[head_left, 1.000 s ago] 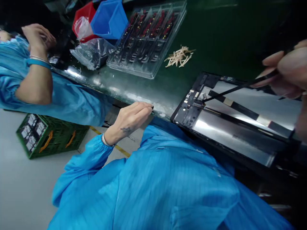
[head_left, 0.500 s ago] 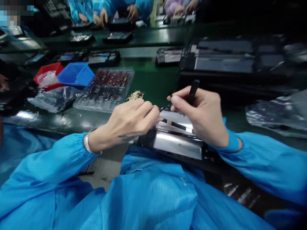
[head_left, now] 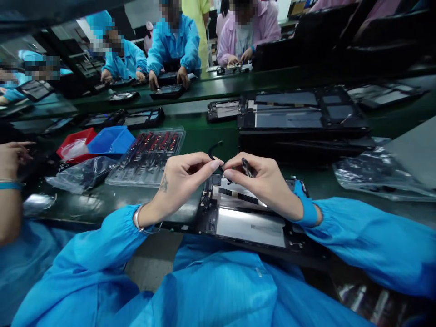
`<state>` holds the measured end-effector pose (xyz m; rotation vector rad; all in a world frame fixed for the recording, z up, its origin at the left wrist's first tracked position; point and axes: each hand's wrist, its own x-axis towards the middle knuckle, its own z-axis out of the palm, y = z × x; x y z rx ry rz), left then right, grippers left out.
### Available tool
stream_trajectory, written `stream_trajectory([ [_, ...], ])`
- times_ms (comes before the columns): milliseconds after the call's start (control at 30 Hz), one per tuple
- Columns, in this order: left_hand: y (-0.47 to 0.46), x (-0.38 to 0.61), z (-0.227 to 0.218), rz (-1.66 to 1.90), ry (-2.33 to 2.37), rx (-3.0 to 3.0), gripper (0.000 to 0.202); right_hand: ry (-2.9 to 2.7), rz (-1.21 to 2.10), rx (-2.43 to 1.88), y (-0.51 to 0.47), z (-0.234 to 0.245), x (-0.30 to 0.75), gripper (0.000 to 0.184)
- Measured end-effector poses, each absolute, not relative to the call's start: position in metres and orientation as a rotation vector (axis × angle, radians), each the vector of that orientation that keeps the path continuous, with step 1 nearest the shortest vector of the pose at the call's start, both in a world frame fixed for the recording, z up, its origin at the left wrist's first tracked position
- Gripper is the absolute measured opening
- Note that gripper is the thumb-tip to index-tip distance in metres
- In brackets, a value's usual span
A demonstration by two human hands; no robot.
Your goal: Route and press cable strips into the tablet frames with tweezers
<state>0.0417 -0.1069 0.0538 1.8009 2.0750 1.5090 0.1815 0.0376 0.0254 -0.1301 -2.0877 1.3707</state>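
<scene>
An opened tablet body (head_left: 248, 222) with silver panels and a black flat strip lies at the near edge of the green bench (head_left: 204, 136). My left hand (head_left: 180, 179) pinches a thin curved black cable (head_left: 214, 150) just above the tablet's top edge. My right hand (head_left: 265, 181) meets it fingertip to fingertip, also pinching the cable's end, and holds black tweezers (head_left: 247, 167) in the same hand. Both hands hover over the tablet's upper left part.
A clear tray of small red and black parts (head_left: 150, 154), a blue bin (head_left: 111, 140), a red bin (head_left: 76, 143) and plastic bags (head_left: 81, 175) sit left. More opened tablets (head_left: 299, 111) lie beyond. A co-worker's arm (head_left: 10, 190) is at the left; other people work across the bench.
The view has tilted up, showing the far workers. My hands lifted from the tablet's surface and now pinch a black cable between them; one second ago my left hand rested on the bench edge.
</scene>
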Motion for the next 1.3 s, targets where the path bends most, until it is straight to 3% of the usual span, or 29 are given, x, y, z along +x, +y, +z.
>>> stream_trajectory([
  [200, -0.114, 0.046, 0.045, 1.532, 2.041, 1.644, 0.022, -2.068, 1.263, -0.120, 0.036, 0.020, 0.184, 0.015],
  [467, -0.122, 0.024, 0.031, 0.908, 2.178, 2.131, 0.028, -2.379, 0.913, -0.261, 0.071, 0.033, 0.218, 0.012],
  [600, -0.108, 0.013, 0.027, 0.802, 2.138, 2.221, 0.027, -2.583, 0.950, -0.469, 0.092, 0.027, 0.239, 0.008],
  [833, -0.079, 0.010, 0.013, 0.743, 1.850, 2.413, 0.023, -2.707, 1.039, -0.778, 0.108, 0.022, 0.256, 0.018],
  [1067, -0.058, 0.011, -0.003, 0.576, 1.548, 2.464, 0.021, -2.841, 0.966, -0.837, 0.112, 0.023, 0.252, 0.020],
  [1300, -0.055, 0.012, -0.014, 0.411, 1.572, 2.546, 0.022, -2.920, 0.910, -0.872, 0.113, 0.025, 0.249, 0.021],
])
